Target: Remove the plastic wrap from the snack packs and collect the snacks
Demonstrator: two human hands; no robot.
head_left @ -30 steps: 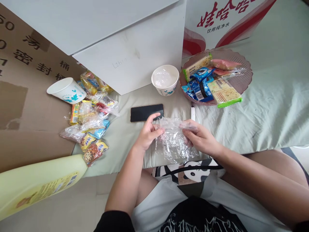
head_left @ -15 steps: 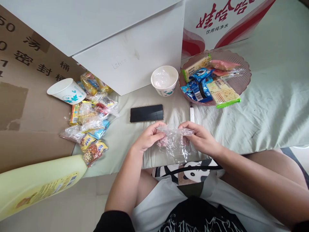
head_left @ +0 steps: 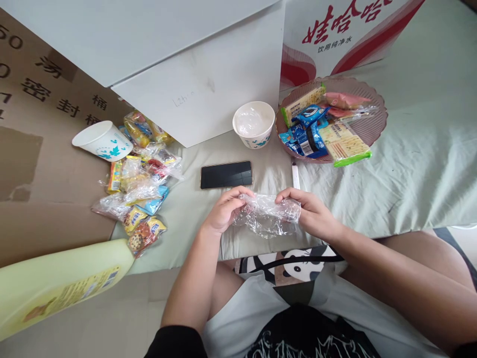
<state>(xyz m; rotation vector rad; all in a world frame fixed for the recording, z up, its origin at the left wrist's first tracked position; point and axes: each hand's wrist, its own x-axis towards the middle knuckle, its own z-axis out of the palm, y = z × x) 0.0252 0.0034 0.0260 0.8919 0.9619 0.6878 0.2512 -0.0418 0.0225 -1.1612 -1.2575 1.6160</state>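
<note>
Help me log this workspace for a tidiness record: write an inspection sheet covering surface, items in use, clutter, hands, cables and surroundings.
Surface: pale green cloth, wrinkled.
Items in use: clear plastic wrapping, crumpled, between both hands.
Clutter: phone, screen dark; slim white item, identity unclear; paper cup left of a pink plate bearing packaged snacks; second paper cup by a pile of wrapped snacks.
Hands: left hand and right hand both grip the wrapping.
Cables: nothing seen.
Surroundings: brown carton, white box, red-lettered box, pale yellow container.
</note>
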